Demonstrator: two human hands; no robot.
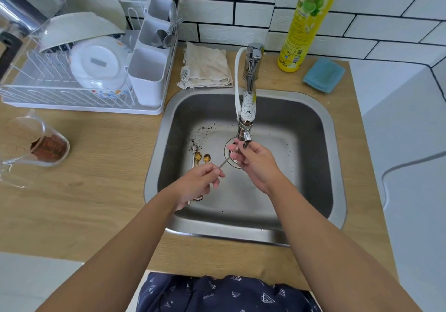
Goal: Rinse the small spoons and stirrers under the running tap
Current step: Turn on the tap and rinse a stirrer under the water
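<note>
Two bare forearms, no sleeves in view. Left hand (198, 183) and right hand (253, 162) bare: no gloves, no rings, no watch or bracelet on either wrist. Fingernails short, plain as far as blur allows. At near edge, between arms, dark navy garment (226, 293) with scattered small white outline triangles, some nested. Thin dark cord, possibly drawstring, loops across garment's left part. Fabric looks soft, lightly creased.

White dish rack (31, 94) with upturned bowls to my left, white cutlery caddy (147, 75) at its end, folded beige cloth (207, 65) behind the basin, yellow dish-soap bottle (306, 22), blue sponge (323, 75), glass measuring jug (31, 140) on my wooden counter (96, 179).
</note>
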